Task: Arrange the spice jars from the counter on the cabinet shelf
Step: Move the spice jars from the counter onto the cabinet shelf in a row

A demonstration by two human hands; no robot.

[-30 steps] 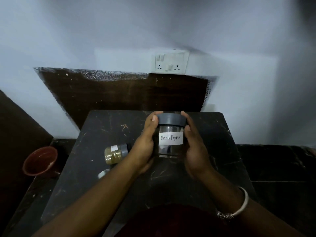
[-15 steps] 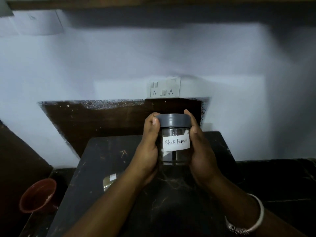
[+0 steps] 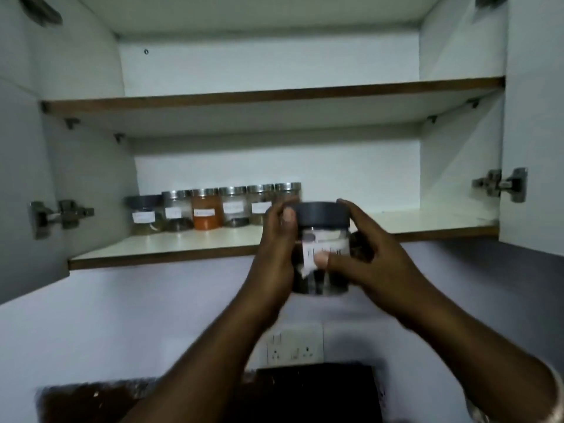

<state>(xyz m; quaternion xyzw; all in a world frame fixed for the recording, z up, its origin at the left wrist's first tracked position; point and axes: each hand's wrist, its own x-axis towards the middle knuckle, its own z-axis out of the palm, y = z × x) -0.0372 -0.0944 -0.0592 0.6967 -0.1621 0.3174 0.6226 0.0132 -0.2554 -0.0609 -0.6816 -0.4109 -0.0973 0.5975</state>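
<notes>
Lifting stage, by my reckoning: the jar (image 3: 322, 270) is up at the front lip of the lower shelf (image 3: 183, 239) but not set down, hanging in the air just in front of the brown edge. The left hand (image 3: 276, 248) wraps it from nine o'clock, fingers curled round glass and lid rim. The right hand (image 3: 375, 264) clasps it from three o'clock, thumb laid across the paper label (image 3: 332, 248). Both hands are gripping, nothing slack.

The row of jars (image 3: 207, 209) lines the back of the shelf, six of them shoulder to shoulder at ten o'clock from the held one. The last is half hidden behind the left fingers.

Next move, I'd say: raise the base clear of the shelf edge, push in toward twelve o'clock, and land it beside the row's right end, where bare white board runs off toward three o'clock.

The jar itself is a squat cylinder with clear walls and a smooth, matt dark-grey lid (image 3: 322, 213). The writing on the label is too blurred to read. Most shelf neighbours wear shinier, metallic-looking caps, and there's an orange-filled jar (image 3: 207, 215) among them. Slick sides, likely, so that firm two-sided hold suits.
</notes>
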